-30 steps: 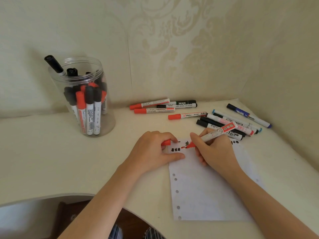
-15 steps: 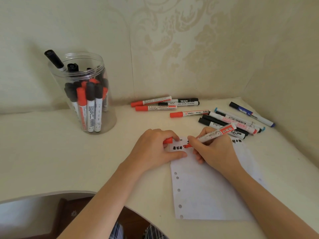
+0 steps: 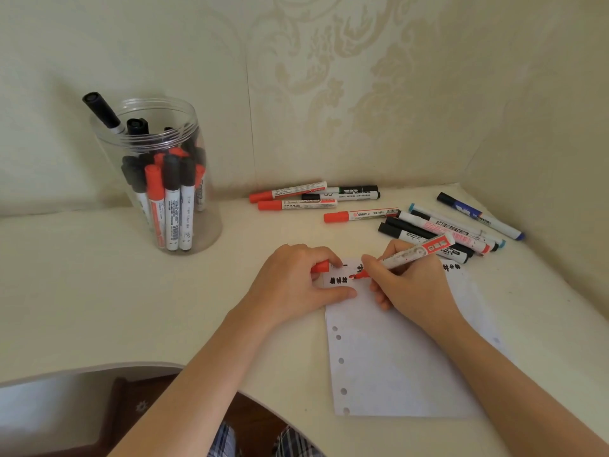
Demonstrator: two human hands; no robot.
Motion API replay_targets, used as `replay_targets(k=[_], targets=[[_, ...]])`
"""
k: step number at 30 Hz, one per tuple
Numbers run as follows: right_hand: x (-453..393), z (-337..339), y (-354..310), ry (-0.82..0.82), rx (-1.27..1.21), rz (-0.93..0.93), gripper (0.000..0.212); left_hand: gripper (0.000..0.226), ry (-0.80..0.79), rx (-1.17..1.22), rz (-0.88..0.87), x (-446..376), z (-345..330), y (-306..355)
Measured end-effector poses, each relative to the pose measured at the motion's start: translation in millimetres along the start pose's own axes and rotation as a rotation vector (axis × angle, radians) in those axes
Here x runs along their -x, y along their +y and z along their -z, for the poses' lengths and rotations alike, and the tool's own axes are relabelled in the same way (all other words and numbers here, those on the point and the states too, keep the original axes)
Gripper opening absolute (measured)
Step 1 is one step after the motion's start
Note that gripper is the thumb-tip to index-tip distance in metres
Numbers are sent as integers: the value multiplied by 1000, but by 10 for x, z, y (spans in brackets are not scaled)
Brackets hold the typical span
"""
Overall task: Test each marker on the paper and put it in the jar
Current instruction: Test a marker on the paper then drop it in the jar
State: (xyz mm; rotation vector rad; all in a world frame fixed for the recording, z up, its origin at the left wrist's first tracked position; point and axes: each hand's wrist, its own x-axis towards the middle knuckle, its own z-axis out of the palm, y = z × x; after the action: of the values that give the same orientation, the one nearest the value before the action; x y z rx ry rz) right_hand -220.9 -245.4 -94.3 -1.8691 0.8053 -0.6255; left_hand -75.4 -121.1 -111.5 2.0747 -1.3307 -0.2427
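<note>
At the upper edge of the white hole-punched paper sheet [image 3: 395,357], the right hand [image 3: 412,285] grips an uncapped red marker with a white printed barrel [image 3: 408,255] in a writing hold, fingers curled round the lower barrel just above the tip; the red tip meets the paper beside a row of small black and red test marks; the barrel's rear end projects up and to the right, clear of the hand. The left hand [image 3: 293,285] lies on the paper's top left corner, thumb stretched flat along the sheet, fingers curled round the marker's red cap [image 3: 320,267]. The marker's long axis slopes from lower left at the tip to upper right. The sheet lies on a cream desk with a curved front edge [image 3: 82,291], set into a corner of cream damask wallpaper [image 3: 329,77]; a clear plastic jar holding upright black and red markers [image 3: 161,179] stands well to the left; loose red, black and blue markers [image 3: 359,215] lie behind the hands.
</note>
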Motion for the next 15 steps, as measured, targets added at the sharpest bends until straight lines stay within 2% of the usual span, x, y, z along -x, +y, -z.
replay_targets(k=[11, 15], targets=[[-28, -4, 35, 3, 52, -8, 27, 44, 4, -11, -20, -16, -21, -36], [-55, 49, 32, 87, -43, -28, 28, 49, -22, 23, -3, -7, 12, -8]])
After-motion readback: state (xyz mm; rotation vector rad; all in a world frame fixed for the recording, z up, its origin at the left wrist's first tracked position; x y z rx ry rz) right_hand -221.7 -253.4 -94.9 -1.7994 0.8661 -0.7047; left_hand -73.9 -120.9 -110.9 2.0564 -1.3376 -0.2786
